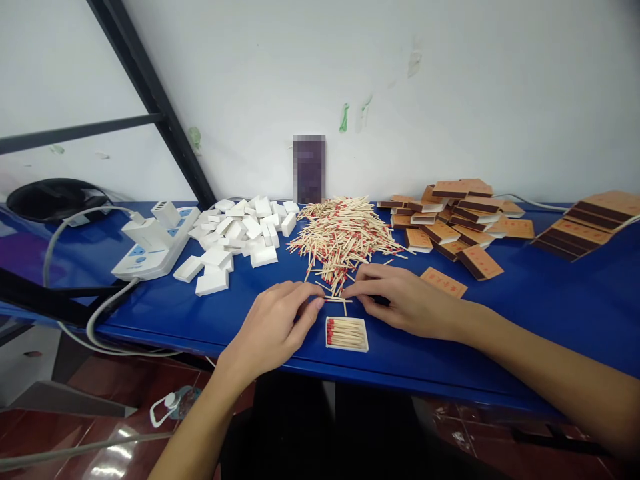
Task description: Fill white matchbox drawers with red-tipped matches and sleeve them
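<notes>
Blue table [525, 300], white wall [450, 100]; white trays [235, 233], match pile [345, 230] and orange sleeves [450, 220] behind. The left hand [273, 327] and right hand [405, 300] fingers pinch matches [336, 300].

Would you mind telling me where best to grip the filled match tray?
I would pinch the tray by its two long outer walls, coming from above and keeping it level: it lies flat, open side up, with loose matches inside.

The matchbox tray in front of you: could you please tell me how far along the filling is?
Done: the tray already holds a layer of matches. In hand: the left hand and right hand pinch a small bundle of matches just behind it. Left: the big match pile, the heap of white trays and the orange boxes lie untouched.
</notes>
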Demonstrator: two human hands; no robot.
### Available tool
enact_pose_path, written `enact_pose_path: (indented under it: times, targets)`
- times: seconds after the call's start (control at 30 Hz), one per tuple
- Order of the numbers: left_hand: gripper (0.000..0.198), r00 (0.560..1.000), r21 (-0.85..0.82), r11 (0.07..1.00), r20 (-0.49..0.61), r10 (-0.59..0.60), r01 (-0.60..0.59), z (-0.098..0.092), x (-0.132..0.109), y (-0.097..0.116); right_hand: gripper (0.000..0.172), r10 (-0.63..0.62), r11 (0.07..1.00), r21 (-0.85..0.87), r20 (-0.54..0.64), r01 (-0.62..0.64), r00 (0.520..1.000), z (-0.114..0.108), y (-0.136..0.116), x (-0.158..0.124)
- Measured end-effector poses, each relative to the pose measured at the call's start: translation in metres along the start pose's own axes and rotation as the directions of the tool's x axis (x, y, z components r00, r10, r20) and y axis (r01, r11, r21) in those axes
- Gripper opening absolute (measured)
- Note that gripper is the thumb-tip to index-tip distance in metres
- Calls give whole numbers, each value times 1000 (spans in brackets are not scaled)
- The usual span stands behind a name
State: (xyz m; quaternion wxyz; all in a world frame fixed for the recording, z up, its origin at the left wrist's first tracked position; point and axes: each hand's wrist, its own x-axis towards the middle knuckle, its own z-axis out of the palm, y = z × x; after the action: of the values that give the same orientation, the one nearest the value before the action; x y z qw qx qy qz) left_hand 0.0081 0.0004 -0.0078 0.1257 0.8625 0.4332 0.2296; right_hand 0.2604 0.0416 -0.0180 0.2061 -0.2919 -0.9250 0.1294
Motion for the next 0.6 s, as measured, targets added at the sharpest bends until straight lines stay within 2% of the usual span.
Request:
enact_pose_path:
  times: [0.2, 0.6]
  targets:
    - [35, 997, 120, 992, 76, 30, -39, 0, 0, 1, 29, 38, 999, 4, 38, -38, 999, -1, 0, -1]
    - [32, 996, 92, 995, 88, 34, -43, 1, 1, 0, 19, 64, 998, 11, 42, -65, 997, -4, -1, -1]
